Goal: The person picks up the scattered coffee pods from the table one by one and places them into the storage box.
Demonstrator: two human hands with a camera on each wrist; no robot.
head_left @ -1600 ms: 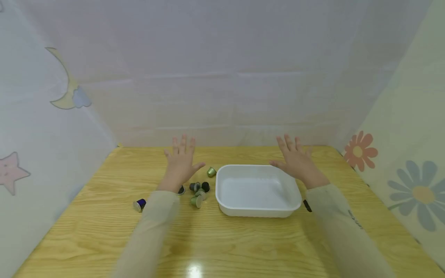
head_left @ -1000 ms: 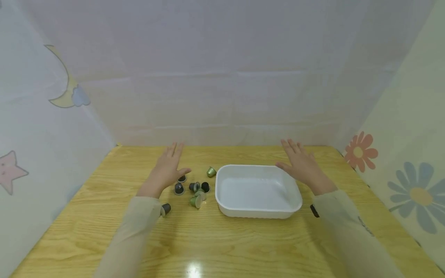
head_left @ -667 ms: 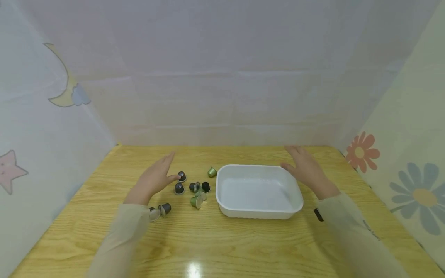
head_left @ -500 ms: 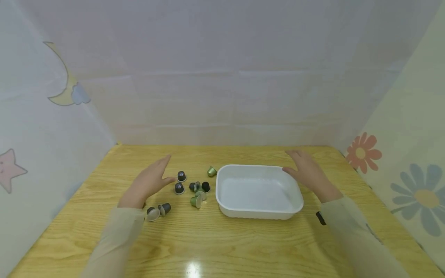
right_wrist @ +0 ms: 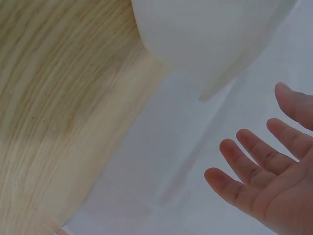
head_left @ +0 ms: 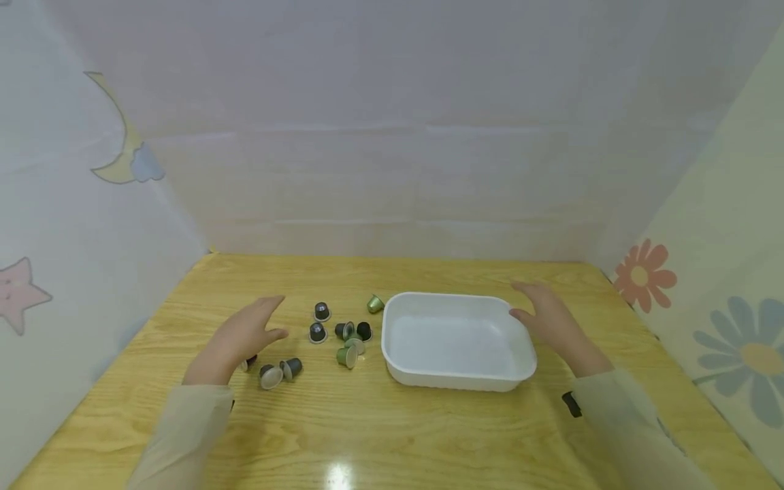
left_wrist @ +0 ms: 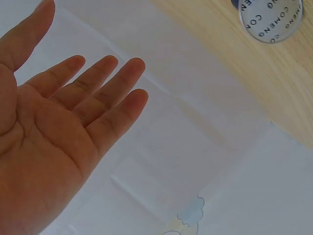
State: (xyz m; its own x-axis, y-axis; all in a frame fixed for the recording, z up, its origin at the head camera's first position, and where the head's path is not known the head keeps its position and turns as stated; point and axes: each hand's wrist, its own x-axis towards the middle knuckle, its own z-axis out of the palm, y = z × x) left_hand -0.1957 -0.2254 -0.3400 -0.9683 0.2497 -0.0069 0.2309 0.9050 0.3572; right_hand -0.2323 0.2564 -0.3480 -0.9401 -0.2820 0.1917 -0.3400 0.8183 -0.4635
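Note:
My left hand (head_left: 235,340) hovers at the left of the table, fingers relaxed and thumb apart, holding nothing. Partly behind it is a dark coffee capsule (head_left: 250,362); two more grey ones, a tipped capsule (head_left: 270,377) and its neighbour (head_left: 292,368), lie just to its right. In the left wrist view a capsule's printed lid (left_wrist: 271,19) shows beyond the fingers. My right hand (head_left: 554,330), likewise loose and without anything in it, is beside the right end of a white plastic tray (head_left: 459,378). In the right wrist view the tray's wall (right_wrist: 205,39) lies past the fingertips.
Two dark capsules stand lid-down, a rear one (head_left: 322,312) and a nearer one (head_left: 317,333). Left of the tray is a cluster of dark and green capsules, including a green capsule (head_left: 346,356); another green capsule (head_left: 376,304) lies by its corner. Cloth walls (head_left: 392,170) enclose the wooden table (head_left: 392,435).
Both hands have come down and back toward me, the left one also outward to the left, the right slightly rightward. Capsules that the left arm covered now show. The tray stays in place.

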